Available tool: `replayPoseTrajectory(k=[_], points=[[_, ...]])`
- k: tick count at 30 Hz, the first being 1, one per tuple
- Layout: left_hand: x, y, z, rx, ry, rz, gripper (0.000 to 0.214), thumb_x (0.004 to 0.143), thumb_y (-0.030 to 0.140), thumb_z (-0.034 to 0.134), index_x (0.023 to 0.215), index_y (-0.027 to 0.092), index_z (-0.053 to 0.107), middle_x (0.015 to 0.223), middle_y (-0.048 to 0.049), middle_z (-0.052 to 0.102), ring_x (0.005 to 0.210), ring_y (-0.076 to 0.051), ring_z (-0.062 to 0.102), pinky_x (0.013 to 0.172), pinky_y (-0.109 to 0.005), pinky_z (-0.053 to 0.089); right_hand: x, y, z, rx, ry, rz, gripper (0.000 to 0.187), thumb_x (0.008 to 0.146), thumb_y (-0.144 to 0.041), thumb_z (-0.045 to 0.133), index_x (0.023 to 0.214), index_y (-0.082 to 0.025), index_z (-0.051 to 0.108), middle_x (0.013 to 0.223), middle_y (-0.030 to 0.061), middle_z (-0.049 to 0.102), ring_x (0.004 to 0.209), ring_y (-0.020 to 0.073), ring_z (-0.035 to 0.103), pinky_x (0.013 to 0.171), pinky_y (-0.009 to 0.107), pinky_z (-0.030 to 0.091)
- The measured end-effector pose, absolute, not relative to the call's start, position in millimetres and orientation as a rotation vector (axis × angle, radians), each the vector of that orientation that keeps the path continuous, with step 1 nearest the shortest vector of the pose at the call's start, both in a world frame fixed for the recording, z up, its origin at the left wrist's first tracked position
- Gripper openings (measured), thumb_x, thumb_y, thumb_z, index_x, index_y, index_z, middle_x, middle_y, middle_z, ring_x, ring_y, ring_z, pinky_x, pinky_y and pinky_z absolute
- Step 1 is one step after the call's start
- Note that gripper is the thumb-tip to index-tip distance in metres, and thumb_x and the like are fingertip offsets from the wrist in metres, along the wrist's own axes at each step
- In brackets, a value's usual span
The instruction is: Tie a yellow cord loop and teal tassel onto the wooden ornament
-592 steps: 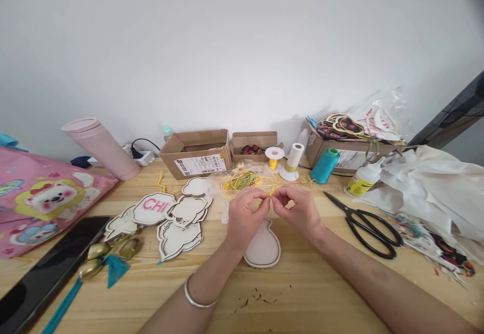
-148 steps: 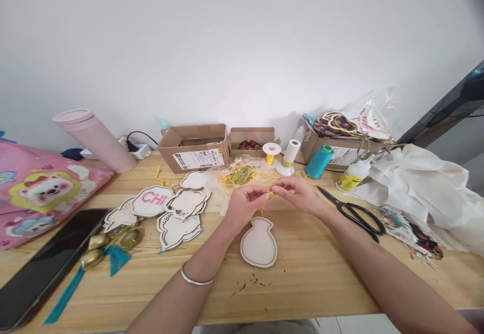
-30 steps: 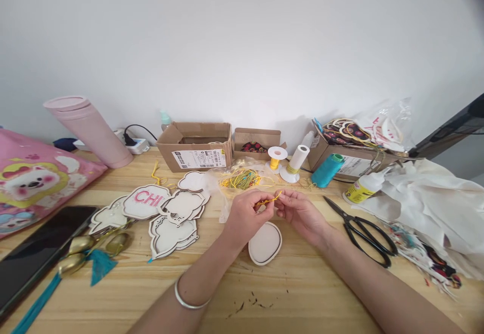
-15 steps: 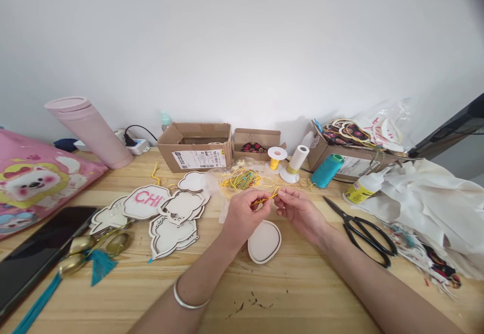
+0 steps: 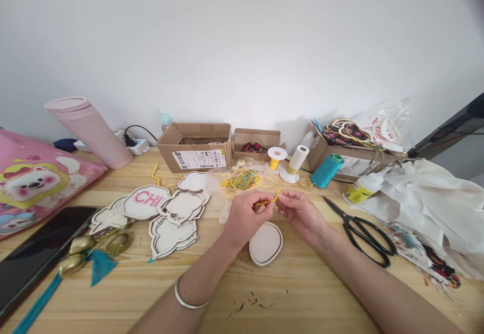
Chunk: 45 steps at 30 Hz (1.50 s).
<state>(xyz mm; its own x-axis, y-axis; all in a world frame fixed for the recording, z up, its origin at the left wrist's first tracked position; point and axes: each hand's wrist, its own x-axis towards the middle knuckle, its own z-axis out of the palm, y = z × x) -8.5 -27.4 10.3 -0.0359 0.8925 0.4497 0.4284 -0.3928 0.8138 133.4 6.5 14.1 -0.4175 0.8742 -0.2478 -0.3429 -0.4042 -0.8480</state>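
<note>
Both hands meet over the middle of the table, pinching a yellow cord (image 5: 276, 197). My left hand (image 5: 246, 215) is closed on the cord, part of which runs across its fingers. Close beside it, my right hand (image 5: 299, 212) pinches the cord between thumb and fingertips. Just below the hands lies a rounded, rimmed white wooden piece (image 5: 266, 244) on the tabletop, untouched. Behind the left hand is a bundle of yellow and green cords (image 5: 241, 179) on clear plastic. The exact knot or loop in the cord is too small to make out.
Stacked wooden plaques (image 5: 173, 237) and brass bells (image 5: 81, 245) lie left. Black scissors (image 5: 365, 233), a glue bottle (image 5: 363, 188) and white cloth (image 5: 427, 208) are right. Behind stand cardboard boxes (image 5: 166, 153), a yellow spool (image 5: 276, 164), a white spool (image 5: 298, 158) and a teal thread cone (image 5: 327, 171).
Both hands have shifted very slightly to the right and down, still pinching the yellow cord. The rounded wooden piece sits slightly farther right and lower in view.
</note>
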Motion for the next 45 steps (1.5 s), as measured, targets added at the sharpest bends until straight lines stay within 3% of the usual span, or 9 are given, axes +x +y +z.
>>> replayPoseTrajectory(k=[10, 16, 18, 22, 25, 30, 36, 40, 45], points=[[-9.9, -27.2, 10.0, 1.719, 1.406, 1.378, 0.01, 0.068, 0.018, 0.055, 0.071, 0.016, 0.064, 0.067, -0.0005, 0.064, 0.055, -0.008, 0.052, 0.05, -0.017, 0.04, 131.7, 5.6, 17.0, -0.92, -0.916, 1.884, 0.017, 0.054, -0.023, 0.075, 0.053, -0.014, 0.06, 0.052, -0.0047, 0.047, 0.05, 0.0041, 0.04, 0.049, 0.018, 0.033], [-11.2, -25.4, 7.2, 1.496, 1.289, 1.33, 0.023, 0.07, 0.027, 0.057, 0.089, 0.016, 0.065, 0.091, -0.0063, 0.066, 0.076, -0.014, 0.059, 0.064, -0.022, 0.047, 132.5, 8.5, 21.0, -0.849, -1.058, 1.743, 0.016, 0.056, -0.027, 0.074, 0.061, -0.017, 0.063, 0.061, -0.0033, 0.054, 0.058, 0.0067, 0.046, 0.06, 0.021, 0.037], [-10.8, -25.1, 8.0, 1.446, 1.256, 1.316, 0.022, 0.071, 0.027, 0.057, 0.088, 0.016, 0.065, 0.09, -0.006, 0.066, 0.078, -0.014, 0.059, 0.066, -0.022, 0.047, 132.4, 8.8, 21.7, -0.834, -1.091, 1.728, 0.016, 0.058, -0.028, 0.073, 0.06, -0.017, 0.063, 0.06, -0.0036, 0.053, 0.058, 0.0067, 0.045, 0.059, 0.021, 0.036], [-10.1, -25.5, 11.8, 1.309, 1.207, 1.263, 0.016, 0.071, 0.026, 0.057, 0.078, 0.016, 0.067, 0.072, -0.0017, 0.066, 0.06, -0.009, 0.055, 0.055, -0.018, 0.043, 132.1, 8.1, 20.1, -0.825, -1.109, 1.728, 0.017, 0.062, -0.029, 0.071, 0.058, -0.016, 0.061, 0.056, -0.0042, 0.049, 0.055, 0.0065, 0.042, 0.057, 0.022, 0.034], [-9.6, -26.5, 15.4, 1.196, 1.167, 1.198, 0.016, 0.07, 0.028, 0.056, 0.068, 0.014, 0.065, 0.06, 0.0014, 0.06, 0.044, -0.004, 0.04, 0.043, -0.016, 0.033, 132.2, 8.1, 17.7, -0.83, -1.096, 1.756, 0.018, 0.064, -0.03, 0.069, 0.058, -0.016, 0.059, 0.055, -0.0042, 0.048, 0.054, 0.0071, 0.042, 0.057, 0.023, 0.033], [-8.2, -26.5, 17.9, 1.096, 1.149, 1.165, 0.018, 0.069, 0.03, 0.058, 0.071, 0.013, 0.066, 0.059, 0.0017, 0.057, 0.041, -0.001, 0.029, 0.038, -0.015, 0.023, 132.7, 9.5, 15.1, -0.843, -1.065, 1.794, 0.02, 0.063, -0.032, 0.07, 0.057, -0.016, 0.058, 0.056, -0.0037, 0.048, 0.055, 0.0078, 0.043, 0.059, 0.024, 0.033], [-8.6, -24.9, 13.1, 1.127, 1.237, 1.226, 0.018, 0.067, 0.028, 0.06, 0.074, 0.014, 0.068, 0.062, -0.0007, 0.064, 0.045, -0.004, 0.042, 0.041, -0.016, 0.033, 132.7, 8.4, 17.2, -0.871, -1.036, 1.774, 0.016, 0.058, -0.028, 0.072, 0.061, -0.017, 0.061, 0.058, -0.004, 0.051, 0.056, 0.0067, 0.045, 0.058, 0.022, 0.034], [-8.7, -25.9, 11.6, 1.237, 1.233, 1.301, 0.017, 0.068, 0.025, 0.06, 0.078, 0.016, 0.069, 0.075, -0.0029, 0.069, 0.065, -0.011, 0.058, 0.058, -0.019, 0.045, 131.5, 6.6, 18.5, -0.897, -1.201, 1.69, 0.016, 0.06, -0.029, 0.071, 0.07, -0.018, 0.064, 0.064, -0.0016, 0.059, 0.06, 0.0085, 0.049, 0.059, 0.022, 0.037], [-7.6, -27.5, 12.0, 1.368, 1.241, 1.337, 0.016, 0.07, 0.024, 0.057, 0.078, 0.017, 0.069, 0.079, -0.0028, 0.069, 0.069, -0.013, 0.06, 0.063, -0.021, 0.047, 130.1, 6.7, 15.4, -0.953, -1.344, 1.505, 0.015, 0.061, -0.03, 0.069, 0.07, -0.02, 0.066, 0.064, -0.0008, 0.062, 0.057, 0.0091, 0.049, 0.057, 0.024, 0.039]])
